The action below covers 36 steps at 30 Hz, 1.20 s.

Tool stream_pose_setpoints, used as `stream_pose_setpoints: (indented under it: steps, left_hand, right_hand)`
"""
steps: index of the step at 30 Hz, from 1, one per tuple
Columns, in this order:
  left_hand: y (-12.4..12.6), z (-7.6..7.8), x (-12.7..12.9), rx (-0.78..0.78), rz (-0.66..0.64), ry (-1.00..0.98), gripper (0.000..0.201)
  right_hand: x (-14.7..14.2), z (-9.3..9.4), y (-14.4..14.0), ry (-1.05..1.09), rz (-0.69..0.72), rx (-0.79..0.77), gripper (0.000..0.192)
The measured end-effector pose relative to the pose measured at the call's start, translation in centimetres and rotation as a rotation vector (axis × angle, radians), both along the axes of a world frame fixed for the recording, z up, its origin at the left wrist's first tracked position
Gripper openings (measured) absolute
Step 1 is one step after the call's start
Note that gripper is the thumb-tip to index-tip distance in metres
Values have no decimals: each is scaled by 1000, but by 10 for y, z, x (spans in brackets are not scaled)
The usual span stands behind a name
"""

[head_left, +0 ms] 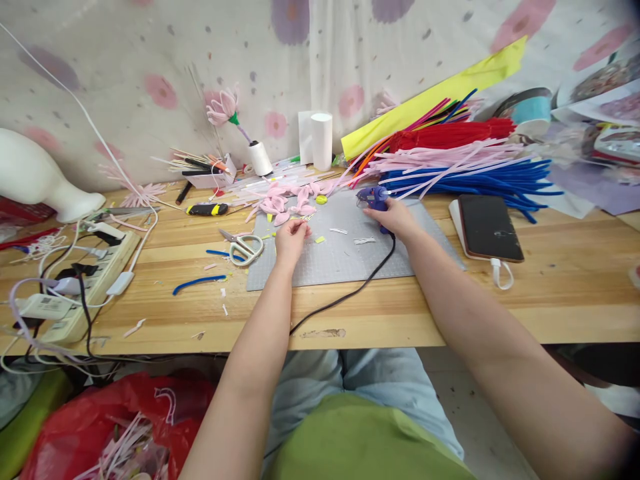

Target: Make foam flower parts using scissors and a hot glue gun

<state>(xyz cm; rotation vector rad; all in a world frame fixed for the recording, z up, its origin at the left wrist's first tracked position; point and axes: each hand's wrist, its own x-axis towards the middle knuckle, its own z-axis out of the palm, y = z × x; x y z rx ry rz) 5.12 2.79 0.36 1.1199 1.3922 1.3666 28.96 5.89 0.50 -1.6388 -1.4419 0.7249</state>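
Curling around a small, blue-purple plastic glue gun point(369, 194), the fingers of the right hand point(391, 217) hold it at the far right part of a grey, grid-marked cutting mat point(340, 267). The gun's rounded body lies crosswise, and a thin black cord point(356, 291) bends from its handle towards the near edge of the light wooden table point(175, 327).

The left hand point(291, 241) has thumb and forefinger pressed together beside a tiny yellowish strip point(309, 217); whether they pinch it is too small to tell. The right palm hides part of the gun's handle, and the wire stand at its front is hard to make out.

Fuzzy, pointed pink petal loops point(280, 200) cluster at the mat's far left. Scissors with pale oval handles point(246, 250) lie at its left edge. Far right, bristly blue pipe cleaners point(480, 185) form a dense bundle.
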Motion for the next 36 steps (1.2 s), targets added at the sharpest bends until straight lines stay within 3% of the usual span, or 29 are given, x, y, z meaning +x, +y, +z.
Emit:
stream_pose_setpoints:
  steps: [4,8,13,16,23,36]
  left_hand:
    - [-2,-3,1,34,-47,65,18]
    - [-4,-2,3,1,-49,92,18]
    - [-8,2,4,-62,-49,136,3]
    - [-10,3,3,-81,-36,180,3]
    - [-10,3,2,-107,26,246,6]
    - [-11,2,4,-67,-1,227,9]
  right_hand:
    - [-6,-2,4,243,-97,33,29]
    - [-11,7,-2,546,24,61,33]
    - [-16,22,-24,346,287,-32,39]
    - [-23,29,-33,219,375,-99,43]
    - [-38,30,-39,135,410,-141,44]
    - [-38,17,-34,38,414,-85,48]
